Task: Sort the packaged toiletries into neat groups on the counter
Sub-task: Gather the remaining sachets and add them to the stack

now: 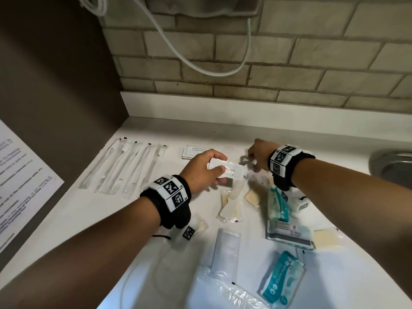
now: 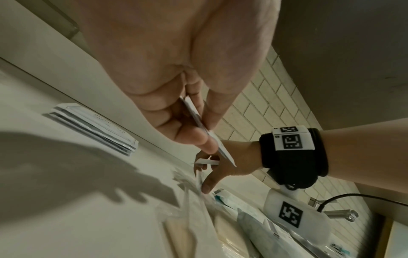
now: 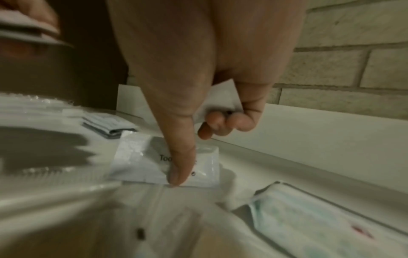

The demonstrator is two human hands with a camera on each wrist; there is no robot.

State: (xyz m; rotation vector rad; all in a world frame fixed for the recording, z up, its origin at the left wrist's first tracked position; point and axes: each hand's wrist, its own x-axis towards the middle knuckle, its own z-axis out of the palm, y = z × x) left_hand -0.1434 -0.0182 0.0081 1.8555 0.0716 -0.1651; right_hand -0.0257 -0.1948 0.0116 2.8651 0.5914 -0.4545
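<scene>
The left hand pinched a flat white toothpaste sachet, the right hand seemingly gripped another, either liable to slip onto the unsorted heap.

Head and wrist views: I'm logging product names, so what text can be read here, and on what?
"SHAMPOO WITH CONDITION...", cut off by the left hand: top sachet of the stack.
"...aste", partly covered: sachet in the left hand's grip.
"Too...e", thumb across the middle: sachet under the right hand.
Wall notice: too blurred.
Teal packs, white-and-teal pack: print too small.
Wristband squares: coded patterns, not words.
</scene>
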